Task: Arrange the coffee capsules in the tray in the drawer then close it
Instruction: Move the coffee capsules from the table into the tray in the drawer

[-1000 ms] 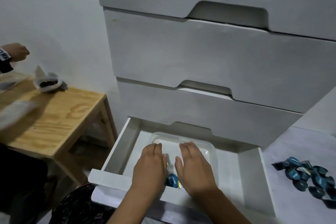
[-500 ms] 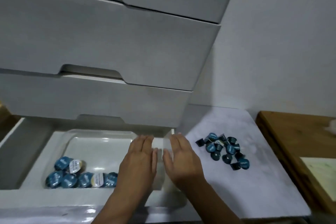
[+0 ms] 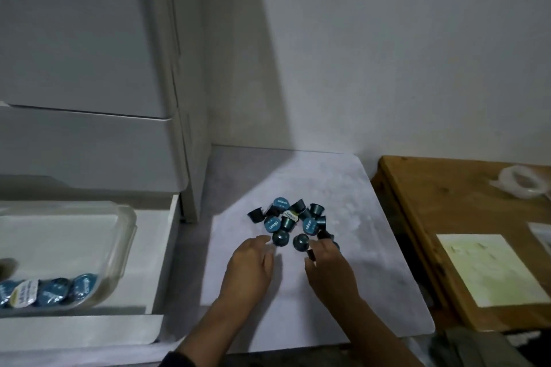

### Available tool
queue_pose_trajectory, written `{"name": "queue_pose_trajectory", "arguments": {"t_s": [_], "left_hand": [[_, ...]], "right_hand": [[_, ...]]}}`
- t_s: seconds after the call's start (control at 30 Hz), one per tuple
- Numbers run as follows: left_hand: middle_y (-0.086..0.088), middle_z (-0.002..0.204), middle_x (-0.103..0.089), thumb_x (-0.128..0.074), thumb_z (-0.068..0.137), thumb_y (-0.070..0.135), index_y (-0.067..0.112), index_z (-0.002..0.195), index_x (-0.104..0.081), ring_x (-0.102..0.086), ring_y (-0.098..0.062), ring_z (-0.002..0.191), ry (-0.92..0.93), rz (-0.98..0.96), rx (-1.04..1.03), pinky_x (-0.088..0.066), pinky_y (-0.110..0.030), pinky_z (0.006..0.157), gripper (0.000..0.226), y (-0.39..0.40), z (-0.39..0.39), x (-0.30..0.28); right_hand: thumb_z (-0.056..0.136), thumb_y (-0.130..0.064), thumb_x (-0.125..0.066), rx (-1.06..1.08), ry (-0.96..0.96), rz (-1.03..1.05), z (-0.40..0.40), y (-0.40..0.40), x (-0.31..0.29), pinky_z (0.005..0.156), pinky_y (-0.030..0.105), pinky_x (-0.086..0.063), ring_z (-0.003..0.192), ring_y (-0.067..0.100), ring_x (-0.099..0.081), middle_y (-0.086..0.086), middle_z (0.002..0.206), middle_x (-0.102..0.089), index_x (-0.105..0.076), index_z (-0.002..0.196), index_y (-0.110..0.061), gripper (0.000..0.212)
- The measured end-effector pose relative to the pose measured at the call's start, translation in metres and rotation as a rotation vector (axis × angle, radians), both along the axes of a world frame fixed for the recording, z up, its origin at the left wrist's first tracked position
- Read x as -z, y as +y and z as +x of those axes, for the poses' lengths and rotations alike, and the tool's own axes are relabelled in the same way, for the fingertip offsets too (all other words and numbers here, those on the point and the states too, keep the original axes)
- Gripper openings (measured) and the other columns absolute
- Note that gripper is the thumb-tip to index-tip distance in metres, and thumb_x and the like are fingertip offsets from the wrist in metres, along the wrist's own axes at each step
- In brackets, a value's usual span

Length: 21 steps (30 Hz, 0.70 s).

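Observation:
A pile of several dark blue coffee capsules (image 3: 293,220) lies on a white marbled mat (image 3: 343,277) on the floor. My left hand (image 3: 252,267) rests palm down at the pile's near left edge, its fingertips next to one capsule (image 3: 281,238). My right hand (image 3: 328,262) is at the near right edge, fingers spread over a few capsules. Neither hand has a capsule lifted. To the left, the bottom drawer (image 3: 155,265) stands pulled out, with a clear plastic tray (image 3: 125,235) inside. A row of capsules (image 3: 53,292) lines the tray's near side.
A white chest of drawers (image 3: 89,68) rises above the open drawer. A low wooden table (image 3: 447,217) stands to the right of the mat, with a sheet of paper (image 3: 486,268) and a clear plastic bag (image 3: 521,185) on it. A white wall is behind.
Both hands left the tray in the drawer and moved right to the capsule pile on the mat. My view swung right with them.

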State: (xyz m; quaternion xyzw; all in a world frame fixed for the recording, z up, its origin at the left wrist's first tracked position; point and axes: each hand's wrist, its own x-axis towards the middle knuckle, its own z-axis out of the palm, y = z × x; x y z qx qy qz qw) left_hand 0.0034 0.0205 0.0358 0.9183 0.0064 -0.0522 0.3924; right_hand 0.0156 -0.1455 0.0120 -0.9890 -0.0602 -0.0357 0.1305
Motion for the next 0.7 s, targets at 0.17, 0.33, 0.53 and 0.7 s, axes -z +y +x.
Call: {"name": "queue_pose_trajectory", "arguments": {"t_s": [0.17, 0.33, 0.53, 0.7], "left_hand": [[-0.015, 0.115, -0.065, -0.049, 0.091, 0.011, 0.015, 0.126, -0.055, -0.060, -0.026, 0.105, 0.066, -0.045, -0.092, -0.038, -0.019, 0.084, 0.036, -0.017, 0.034, 0.022], [-0.013, 0.119, -0.064, -0.050, 0.090, 0.014, 0.022, 0.126, -0.057, -0.058, -0.026, 0.110, 0.111, -0.098, -0.187, -0.039, -0.025, 0.095, 0.038, -0.026, 0.058, 0.038], [-0.009, 0.107, -0.072, -0.060, 0.087, 0.022, 0.019, 0.111, -0.068, -0.064, -0.020, 0.103, 0.137, -0.238, -0.344, -0.036, -0.013, 0.089, 0.025, -0.030, 0.071, 0.045], [-0.006, 0.099, -0.074, -0.067, 0.082, 0.015, 0.017, 0.098, -0.073, -0.065, -0.016, 0.095, 0.164, -0.378, -0.470, -0.038, -0.016, 0.086, 0.017, -0.033, 0.077, 0.046]], "right_hand": [[0.068, -0.006, -0.077, 0.022, 0.073, 0.033, 0.015, -0.019, 0.025, 0.053, 0.017, -0.037, 0.066, 0.024, -0.063, 0.011, 0.081, -0.064, -0.067, 0.080, -0.007, 0.015], [0.070, -0.002, -0.074, 0.040, 0.099, 0.130, 0.025, -0.026, 0.034, 0.058, 0.019, -0.039, 0.071, 0.030, -0.062, 0.014, 0.087, -0.060, -0.066, 0.081, -0.005, 0.014], [0.079, -0.005, -0.065, 0.057, 0.116, 0.263, 0.018, -0.034, 0.038, 0.072, 0.021, -0.043, 0.092, 0.026, -0.060, 0.012, 0.103, -0.060, -0.065, 0.095, -0.007, 0.016], [0.082, -0.020, -0.061, 0.150, 0.211, 0.327, 0.018, -0.032, 0.028, 0.061, 0.012, -0.032, 0.075, 0.010, -0.054, -0.008, 0.074, -0.061, -0.066, 0.075, -0.014, 0.010]]}}
